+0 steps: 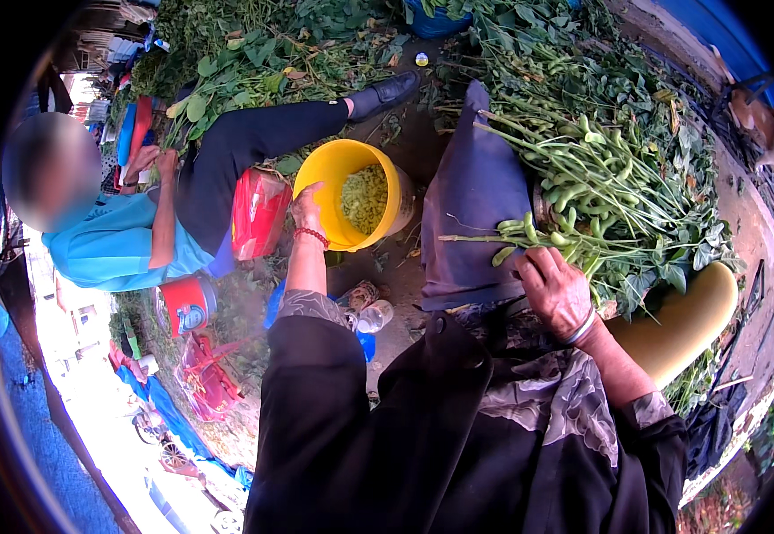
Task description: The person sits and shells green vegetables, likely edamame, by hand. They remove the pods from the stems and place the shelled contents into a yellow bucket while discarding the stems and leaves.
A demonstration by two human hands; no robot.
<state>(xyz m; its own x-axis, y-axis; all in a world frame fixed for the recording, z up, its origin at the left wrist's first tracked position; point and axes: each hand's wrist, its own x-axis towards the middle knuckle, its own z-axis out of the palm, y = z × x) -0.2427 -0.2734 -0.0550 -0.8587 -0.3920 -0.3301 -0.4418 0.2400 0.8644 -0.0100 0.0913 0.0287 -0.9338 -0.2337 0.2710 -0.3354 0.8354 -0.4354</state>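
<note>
My left hand [307, 208] grips the near-left rim of a yellow bucket [323, 233], thumb and fingers over its wall. The bucket is tipped toward me, with light-green shelled beans [365, 198] inside. Over on the right, my right hand [558, 292] is closed, its fingertips pinched at a green bean pod [503, 256]. The pod lies beside a cut bean stalk [476, 238] that runs past the fingers. Part of what the fingers press is hidden. Just beyond this hand spreads a heap of bean plants [596, 182] with plump pods. Dark cloth [467, 214] covers my lap, left of the heap.
At the left sits another person [129, 240] in a blue top, one leg stretched toward the bucket. A red box [260, 214] stands between us. A clear plastic bottle [374, 315] lies near my left forearm. A large yellow gourd [689, 320] rests beside my right arm.
</note>
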